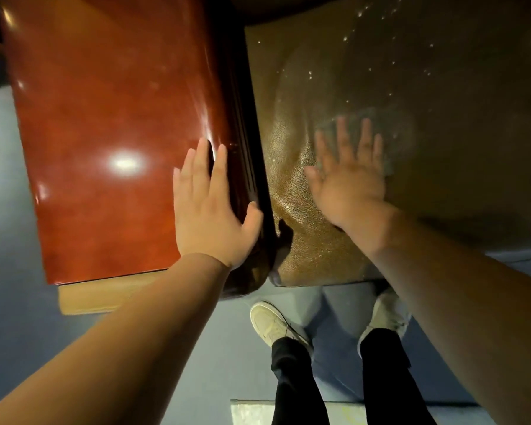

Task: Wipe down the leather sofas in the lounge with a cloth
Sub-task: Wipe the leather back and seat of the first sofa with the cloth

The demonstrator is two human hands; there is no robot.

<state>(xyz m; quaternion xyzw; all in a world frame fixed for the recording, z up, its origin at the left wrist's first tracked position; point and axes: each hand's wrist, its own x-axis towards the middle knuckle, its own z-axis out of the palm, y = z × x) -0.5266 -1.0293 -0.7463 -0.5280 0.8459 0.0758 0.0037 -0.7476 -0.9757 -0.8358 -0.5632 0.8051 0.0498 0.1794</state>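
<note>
The right hand (348,176) is spread flat, fingers wide, pressing a thin grey cloth (365,130) onto the brown leather sofa seat (304,210); the cloth is blurred and mostly hidden under the palm, only its edge showing beyond the fingertips. The left hand (210,210) is laid open and empty on the glossy red-brown table top (105,118) just beside the seat, thumb hooked over its dark edge, apparently as a brace. Bright specks are scattered over the darker far part of the seat; whether they are droplets or dust cannot be told. For this step to be done well, the palm would best be kept flat so that pressure is shared across the whole cloth, and overlapping strokes carried from the far specked area toward the front edge, so no strip is missed. The seam between seat and table should be followed closely, since dirt is likely to gather there. The cloth should be refolded if it bunches under the fingers
</note>
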